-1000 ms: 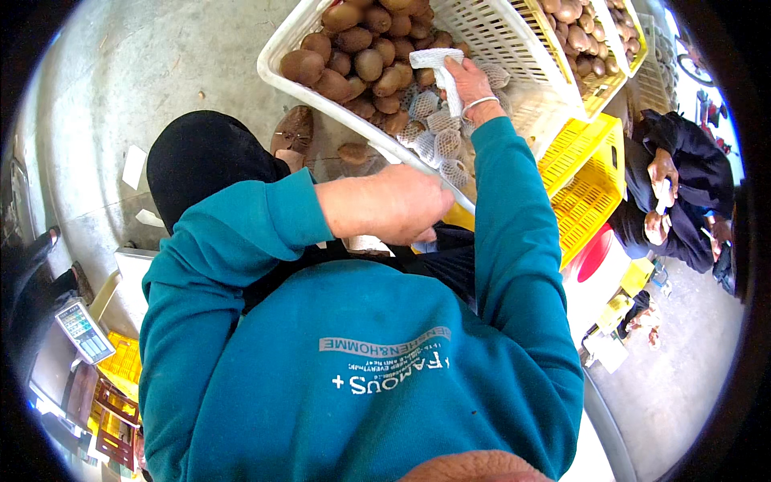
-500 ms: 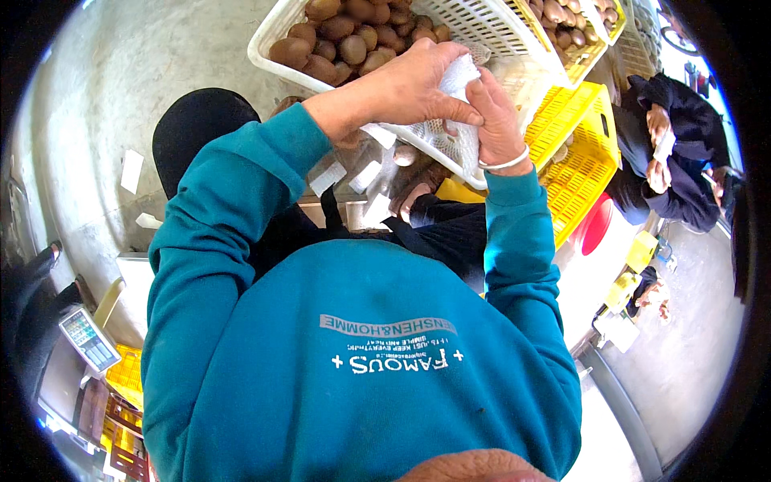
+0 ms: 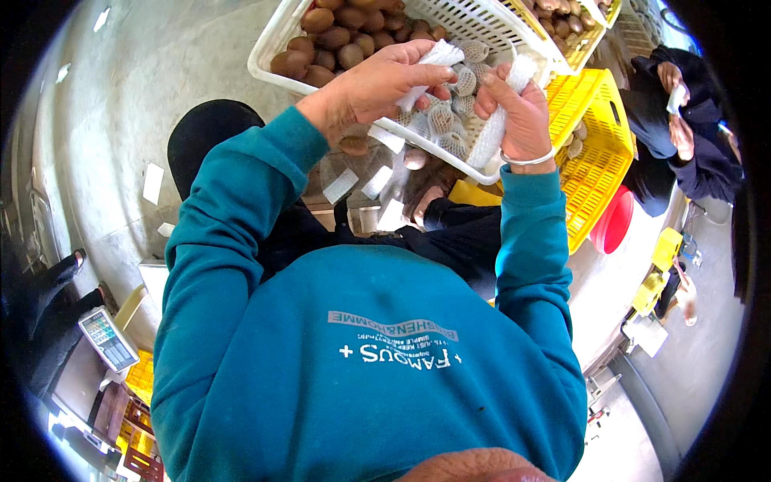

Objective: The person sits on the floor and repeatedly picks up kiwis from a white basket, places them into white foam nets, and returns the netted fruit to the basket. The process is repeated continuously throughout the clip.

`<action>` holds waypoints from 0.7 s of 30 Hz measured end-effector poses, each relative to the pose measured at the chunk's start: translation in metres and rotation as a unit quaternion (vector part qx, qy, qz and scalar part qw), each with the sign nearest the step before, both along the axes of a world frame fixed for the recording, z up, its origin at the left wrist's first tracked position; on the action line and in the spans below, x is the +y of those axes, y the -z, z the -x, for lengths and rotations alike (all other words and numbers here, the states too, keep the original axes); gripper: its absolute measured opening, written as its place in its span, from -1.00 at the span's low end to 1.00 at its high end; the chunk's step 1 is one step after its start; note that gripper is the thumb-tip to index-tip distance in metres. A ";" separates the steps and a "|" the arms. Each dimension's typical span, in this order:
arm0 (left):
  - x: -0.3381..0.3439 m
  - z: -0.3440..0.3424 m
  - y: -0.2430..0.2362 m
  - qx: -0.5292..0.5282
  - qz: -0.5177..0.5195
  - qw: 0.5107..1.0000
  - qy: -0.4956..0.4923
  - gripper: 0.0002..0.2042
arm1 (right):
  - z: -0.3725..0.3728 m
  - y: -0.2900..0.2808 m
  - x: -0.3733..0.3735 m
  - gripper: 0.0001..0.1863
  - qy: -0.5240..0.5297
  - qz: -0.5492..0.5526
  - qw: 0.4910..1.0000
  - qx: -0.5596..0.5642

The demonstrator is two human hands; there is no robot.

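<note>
Over a white plastic crate (image 3: 540, 34), my left hand (image 3: 377, 84) is closed on a white foam net sleeve (image 3: 440, 56), pinched between thumb and fingers. My right hand (image 3: 520, 120) grips a long, flattened bundle of white foam net sleeves (image 3: 487, 143), which hangs down toward the crate's near corner. Brown kiwifruit (image 3: 350, 55) fill the crate's left part. Between my hands, in the right part, lie several kiwifruit in foam nets (image 3: 442, 120). Whether a fruit sits inside the left hand's sleeve cannot be seen.
A yellow crate (image 3: 598, 161) stands at the right, with a red round container (image 3: 613, 221) beside it. Another crate of kiwifruit (image 3: 566, 24) is at the far right. White scraps (image 3: 340, 185) and loose fruit lie below the white crate. A co-worker's hands (image 3: 681, 132) are at right.
My hands were close together around the white foam net; now they are apart, left hand to the left and right hand to the right, each with foam netting. The netted fruit shows between them.
</note>
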State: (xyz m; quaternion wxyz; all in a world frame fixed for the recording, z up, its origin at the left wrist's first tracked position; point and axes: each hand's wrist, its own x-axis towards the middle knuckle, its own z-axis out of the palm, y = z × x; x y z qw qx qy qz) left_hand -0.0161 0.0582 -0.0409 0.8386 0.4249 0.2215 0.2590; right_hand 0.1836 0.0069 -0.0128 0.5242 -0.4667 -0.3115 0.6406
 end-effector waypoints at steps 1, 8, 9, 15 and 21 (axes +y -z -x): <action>0.000 -0.001 0.001 -0.014 0.005 1.000 0.008 -0.62 | 0.002 0.000 0.000 -0.77 -0.010 -0.019 0.999 -0.036; -0.008 0.001 -0.003 -0.039 0.003 0.999 0.026 -0.53 | 0.020 0.008 0.000 -0.80 -0.035 -0.046 0.985 -0.164; -0.010 0.002 -0.004 -0.071 0.040 0.997 0.012 -0.53 | 0.020 0.009 0.000 -0.81 -0.035 -0.037 0.986 -0.157; -0.023 0.008 0.005 -0.132 0.231 0.964 0.002 -0.64 | 0.019 0.019 -0.014 -0.92 -0.038 0.065 0.997 -0.029; -0.041 0.006 0.010 -0.057 0.217 0.974 0.001 -0.76 | 0.015 0.026 -0.027 -0.89 -0.090 0.045 0.992 -0.074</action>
